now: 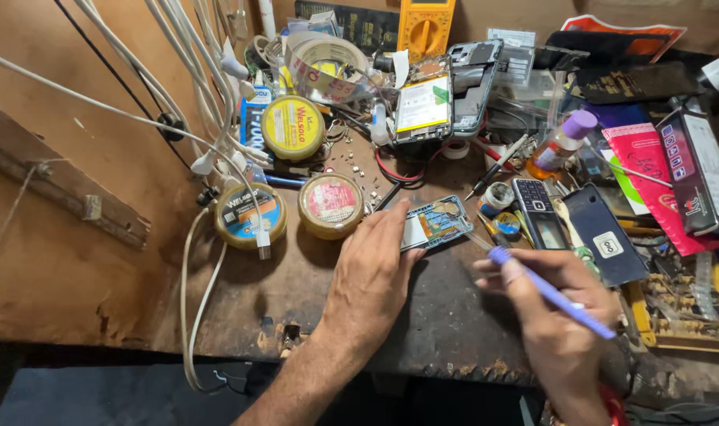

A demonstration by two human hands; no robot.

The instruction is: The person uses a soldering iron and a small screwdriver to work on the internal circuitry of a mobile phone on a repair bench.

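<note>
My left hand (373, 272) lies flat and loose on the desk (446, 315), its fingertips pressing down the near end of a small opened phone (433, 223) with its board showing. My right hand (555, 315) is clenched around a purple brush (549, 293), held like a pen, and the bristle tip reaches the phone's right edge.

The dark, worn desk is crowded. Behind the phone sit three round tins (292, 128), a roll of tape (325, 65), a larger opened phone (423, 109) with its battery showing, and a yellow meter (426, 25). To the right are a keypad phone (538, 213), a black back cover (603, 234) and a small bottle with a purple cap (562, 143).

White cables (194, 71) hang down the brown wall on the left. The only bare patch of desk is around and just in front of my hands; its chipped front edge runs close below my wrists.
</note>
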